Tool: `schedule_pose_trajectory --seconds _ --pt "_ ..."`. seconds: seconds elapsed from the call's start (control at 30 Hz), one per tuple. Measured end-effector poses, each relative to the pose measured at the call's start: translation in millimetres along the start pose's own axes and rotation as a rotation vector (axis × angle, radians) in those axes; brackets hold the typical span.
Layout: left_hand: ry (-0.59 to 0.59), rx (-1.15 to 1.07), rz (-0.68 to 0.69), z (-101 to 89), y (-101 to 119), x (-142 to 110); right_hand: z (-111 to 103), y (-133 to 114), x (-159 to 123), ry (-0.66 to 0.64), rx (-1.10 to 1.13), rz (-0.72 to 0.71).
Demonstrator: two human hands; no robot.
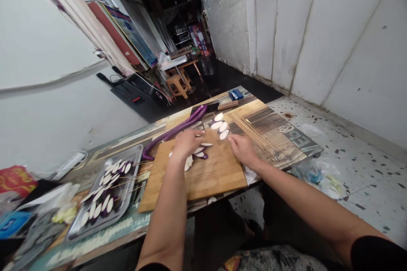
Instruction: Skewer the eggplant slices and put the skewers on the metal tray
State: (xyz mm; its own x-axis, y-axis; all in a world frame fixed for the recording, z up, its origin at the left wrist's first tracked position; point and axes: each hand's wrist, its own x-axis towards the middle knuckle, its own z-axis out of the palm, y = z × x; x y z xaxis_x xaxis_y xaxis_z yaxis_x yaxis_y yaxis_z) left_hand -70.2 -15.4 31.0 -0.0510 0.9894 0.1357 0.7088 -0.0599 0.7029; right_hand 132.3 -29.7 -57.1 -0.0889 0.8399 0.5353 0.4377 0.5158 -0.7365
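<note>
My right hand (243,149) is closed in a pinch at the near end of a skewer of eggplant slices (223,126), held just above the far right part of the cutting board. White oval slices with purple skin sit along this skewer. My left hand (188,140) is over the wooden cutting board (216,173), its fingers stretched out and slightly apart beside loose eggplant slices (199,151). Part of those slices is hidden under the hand. Long purple eggplants (178,129) lie behind the board. A metal tray (130,197) at the left holds several skewers of slices.
Bare bamboo skewers (254,135) lie at the table's right. A knife (227,105) with a wooden handle and a blue box (235,95) are at the far edge. Plastic bags and a cloth (47,224) crowd the left end. A stool (177,87) stands on the floor beyond.
</note>
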Motion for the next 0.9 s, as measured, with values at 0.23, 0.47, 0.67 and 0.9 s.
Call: schedule_pose_trajectory --seconds 0.23,0.47,0.67,0.9 --pt "-0.064 0.022 -0.019 19.7 -1.1 -7.0 -0.7 -1.2 -0.8 0.013 -0.038 0.014" --pt "0.000 0.142 0.111 26.6 2.9 5.2 -0.3 0.0 -1.9 0.027 -0.002 -0.004" --pt "0.334 -0.121 -0.035 44.8 6.9 25.7 -1.1 0.1 -2.6 0.038 0.062 -0.029" --pt "0.241 -1.013 -0.233 57.3 3.3 33.9 -3.0 -0.9 -4.8 0.046 0.089 -0.023"
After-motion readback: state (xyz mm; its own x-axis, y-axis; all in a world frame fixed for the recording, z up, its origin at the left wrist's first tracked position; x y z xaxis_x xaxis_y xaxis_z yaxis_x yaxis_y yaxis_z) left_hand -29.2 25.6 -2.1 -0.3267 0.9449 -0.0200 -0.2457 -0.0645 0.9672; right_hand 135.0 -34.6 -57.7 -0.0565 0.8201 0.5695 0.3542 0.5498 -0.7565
